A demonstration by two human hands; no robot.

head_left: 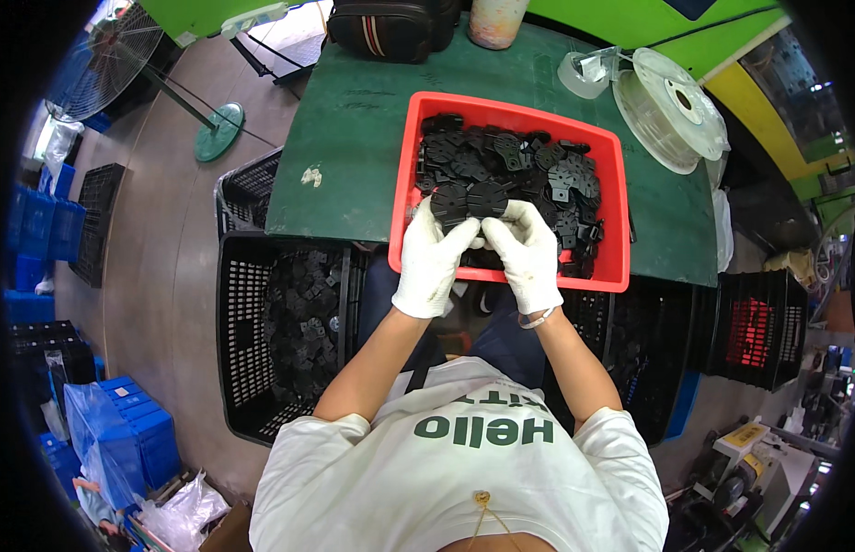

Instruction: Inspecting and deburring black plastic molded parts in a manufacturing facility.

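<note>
Both my hands wear white gloves and meet over the near side of a red tray [615, 216]. My left hand [430, 265] pinches a round black plastic piece [448, 204] with slots across its face. Close against it, a second round black piece [488, 198] is gripped by my right hand [527, 255]. Whether the two discs are joined or only touching, I cannot tell. My thumbs are near each other at their lower edges, and the fingers behind are partly hidden. A heap of similar black plastic parts [501, 155] fills much of the tray.
The tray stands on a green table [344, 138]. Toward its back are a dark bag [390, 32], a cup [496, 20], a tape roll [584, 75] and a clear spool [671, 110]. Black crates [243, 322] flank me below the table. A fan [114, 55] stands far left.
</note>
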